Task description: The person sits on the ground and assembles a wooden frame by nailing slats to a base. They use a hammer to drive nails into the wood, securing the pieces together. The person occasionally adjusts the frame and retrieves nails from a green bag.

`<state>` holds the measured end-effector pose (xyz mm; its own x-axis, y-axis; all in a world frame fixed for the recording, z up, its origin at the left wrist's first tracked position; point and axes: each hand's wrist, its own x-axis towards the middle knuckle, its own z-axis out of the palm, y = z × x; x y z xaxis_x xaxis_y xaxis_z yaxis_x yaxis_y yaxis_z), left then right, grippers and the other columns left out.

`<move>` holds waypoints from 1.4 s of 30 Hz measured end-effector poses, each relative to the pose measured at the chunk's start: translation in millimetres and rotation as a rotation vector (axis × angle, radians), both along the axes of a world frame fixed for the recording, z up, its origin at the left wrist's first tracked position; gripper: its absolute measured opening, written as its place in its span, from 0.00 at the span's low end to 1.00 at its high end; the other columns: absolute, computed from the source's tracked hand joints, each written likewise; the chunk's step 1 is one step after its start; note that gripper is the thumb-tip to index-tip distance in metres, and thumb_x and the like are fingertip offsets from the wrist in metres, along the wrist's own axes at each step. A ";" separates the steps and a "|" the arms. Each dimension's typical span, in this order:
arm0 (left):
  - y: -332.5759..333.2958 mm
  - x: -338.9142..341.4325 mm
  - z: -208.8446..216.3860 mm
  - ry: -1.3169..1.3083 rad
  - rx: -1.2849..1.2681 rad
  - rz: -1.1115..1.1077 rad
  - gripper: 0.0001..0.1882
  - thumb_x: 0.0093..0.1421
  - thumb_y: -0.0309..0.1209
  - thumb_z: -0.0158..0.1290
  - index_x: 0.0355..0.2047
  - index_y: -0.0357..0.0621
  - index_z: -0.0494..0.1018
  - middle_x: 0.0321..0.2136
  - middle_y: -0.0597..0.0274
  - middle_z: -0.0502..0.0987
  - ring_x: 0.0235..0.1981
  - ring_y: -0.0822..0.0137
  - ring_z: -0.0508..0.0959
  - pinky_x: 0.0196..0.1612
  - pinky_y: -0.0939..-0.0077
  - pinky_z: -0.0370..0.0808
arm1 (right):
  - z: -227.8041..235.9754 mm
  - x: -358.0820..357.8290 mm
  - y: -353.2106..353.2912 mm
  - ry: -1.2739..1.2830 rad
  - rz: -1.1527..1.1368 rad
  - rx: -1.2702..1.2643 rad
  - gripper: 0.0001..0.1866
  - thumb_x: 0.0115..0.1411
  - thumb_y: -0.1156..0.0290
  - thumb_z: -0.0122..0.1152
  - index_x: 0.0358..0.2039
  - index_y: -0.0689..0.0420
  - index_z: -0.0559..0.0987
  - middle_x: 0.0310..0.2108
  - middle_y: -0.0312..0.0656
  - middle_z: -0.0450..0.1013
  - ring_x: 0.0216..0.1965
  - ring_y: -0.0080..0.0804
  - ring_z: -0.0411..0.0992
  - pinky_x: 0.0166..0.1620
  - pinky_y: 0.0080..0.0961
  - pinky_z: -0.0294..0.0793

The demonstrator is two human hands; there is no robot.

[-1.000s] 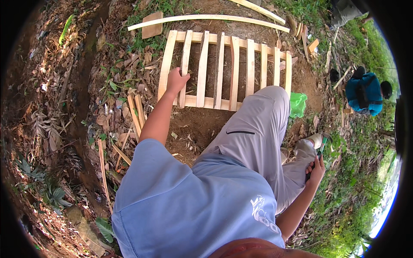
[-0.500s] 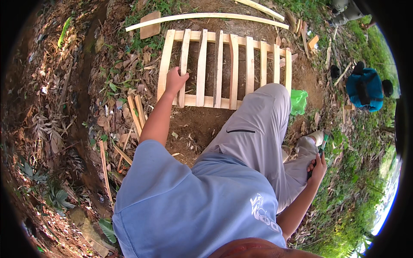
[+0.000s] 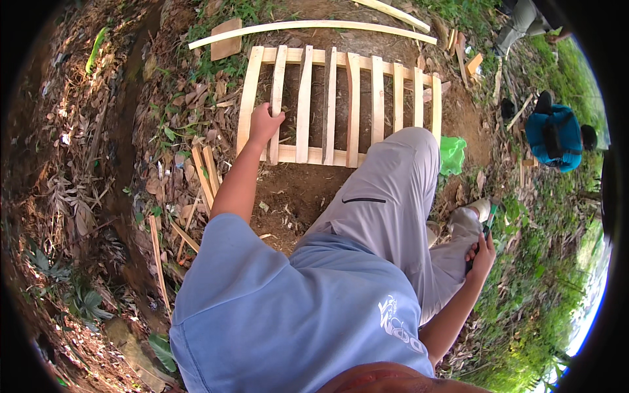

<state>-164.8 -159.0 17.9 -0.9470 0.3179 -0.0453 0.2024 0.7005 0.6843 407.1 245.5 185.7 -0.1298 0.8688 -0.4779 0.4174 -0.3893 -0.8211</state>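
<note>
A slatted wooden frame (image 3: pixel 321 156) lies on the dirt before me, with several pale slats across two rails. My left hand (image 3: pixel 265 124) is closed around the second slat (image 3: pixel 278 82) from the left, about midway along it. Down at my right side, beside my lower leg, my right hand (image 3: pixel 481 256) grips a slim tool (image 3: pixel 489 221) with a black handle and a green section. The tool's far end is too small to make out. My bent right knee (image 3: pixel 413 141) covers the frame's near right corner.
Beyond the frame lie a long wooden strip (image 3: pixel 314 25) and a brown board (image 3: pixel 227 39). Loose sticks (image 3: pixel 203 171) rest at the left, a green plastic bag (image 3: pixel 452 155) at the right. A teal backpack (image 3: pixel 554 137) and another person's leg (image 3: pixel 517 29) appear farther right.
Both hands keep their grips and hardly move. The view shifts slightly. At the upper right, more of the other person's leg has come into view.
</note>
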 end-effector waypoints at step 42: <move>-78.7 47.2 63.3 0.158 -0.453 -0.876 0.56 0.56 0.38 0.71 0.79 0.43 0.50 0.48 0.48 0.70 0.51 0.45 0.74 0.58 0.54 0.73 | -3.0 1.5 -1.1 -0.026 0.019 0.025 0.26 0.75 0.67 0.61 0.71 0.54 0.72 0.23 0.29 0.64 0.17 0.15 0.59 0.18 0.19 0.62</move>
